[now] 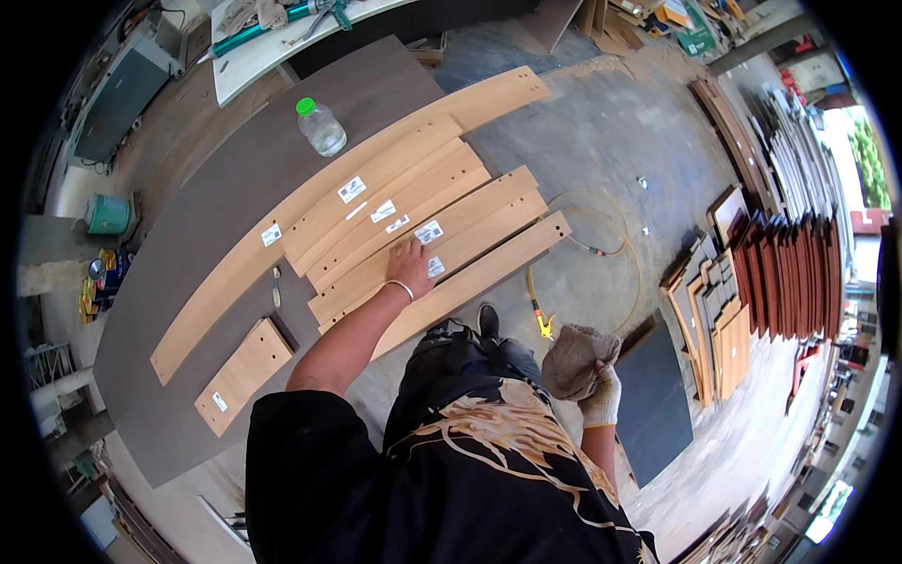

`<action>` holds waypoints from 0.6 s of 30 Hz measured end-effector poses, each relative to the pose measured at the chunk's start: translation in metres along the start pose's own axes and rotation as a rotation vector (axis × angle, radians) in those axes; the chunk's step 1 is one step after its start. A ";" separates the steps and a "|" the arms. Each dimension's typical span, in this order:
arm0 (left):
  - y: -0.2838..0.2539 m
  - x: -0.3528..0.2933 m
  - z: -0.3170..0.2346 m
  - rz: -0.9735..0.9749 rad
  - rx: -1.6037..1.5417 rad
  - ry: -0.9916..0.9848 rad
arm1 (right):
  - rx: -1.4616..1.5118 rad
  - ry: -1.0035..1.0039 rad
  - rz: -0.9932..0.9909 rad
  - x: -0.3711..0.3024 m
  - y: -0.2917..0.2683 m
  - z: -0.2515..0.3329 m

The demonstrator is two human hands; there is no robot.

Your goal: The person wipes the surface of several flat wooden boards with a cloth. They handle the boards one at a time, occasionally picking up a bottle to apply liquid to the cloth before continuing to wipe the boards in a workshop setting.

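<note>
My left hand (409,267), bare with a pale bracelet at the wrist, rests on a light wood-coloured board (489,226), its fingers stretched out beside a white label (428,232). Another label (436,266) lies just right of the hand. Down by my right side, my right hand (601,395) wears a whitish knit glove and grips a bunched grey-brown cloth (573,362). Several similar boards with dark holes near their ends lie side by side. The nearest board (470,284) sits slightly apart, and the longest board (498,99) runs along the far side.
A dark brown panel (235,197) carries the boards, a green-capped bottle (324,132), a small brush-like tool (276,287) and a short board (244,376). On the floor lies a hose with a yellow air gun (544,324). Stacked panels (789,277) stand at right.
</note>
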State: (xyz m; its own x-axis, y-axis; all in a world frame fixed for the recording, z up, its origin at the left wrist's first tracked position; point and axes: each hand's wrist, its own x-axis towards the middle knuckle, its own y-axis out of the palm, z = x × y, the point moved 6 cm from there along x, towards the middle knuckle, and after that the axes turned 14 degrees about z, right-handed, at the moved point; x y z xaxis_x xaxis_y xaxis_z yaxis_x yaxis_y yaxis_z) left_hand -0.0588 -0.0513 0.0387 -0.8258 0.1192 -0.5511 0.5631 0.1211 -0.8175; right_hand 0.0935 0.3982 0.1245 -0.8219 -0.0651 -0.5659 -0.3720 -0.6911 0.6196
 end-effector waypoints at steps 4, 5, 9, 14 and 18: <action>0.012 0.011 0.000 -0.049 0.097 0.113 | 0.036 -0.029 -0.055 -0.018 -0.007 -0.015; 0.013 0.012 0.000 -0.058 0.094 0.099 | 0.041 -0.042 -0.062 -0.023 -0.009 -0.019; 0.000 0.018 -0.021 0.021 0.036 0.104 | 0.065 -0.041 -0.092 -0.044 -0.012 -0.026; 0.006 0.030 -0.014 -0.003 0.134 0.004 | 0.097 -0.021 -0.111 -0.046 -0.004 -0.042; -0.003 0.034 -0.035 0.044 0.161 0.002 | 0.090 -0.069 -0.129 -0.049 -0.012 -0.039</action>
State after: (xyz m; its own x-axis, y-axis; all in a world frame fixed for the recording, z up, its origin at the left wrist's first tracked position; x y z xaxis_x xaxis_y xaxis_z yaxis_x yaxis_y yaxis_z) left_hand -0.0877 -0.0133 0.0284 -0.8005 0.1226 -0.5867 0.5862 -0.0436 -0.8090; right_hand 0.1549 0.3819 0.1235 -0.7914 0.0713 -0.6072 -0.5108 -0.6228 0.5926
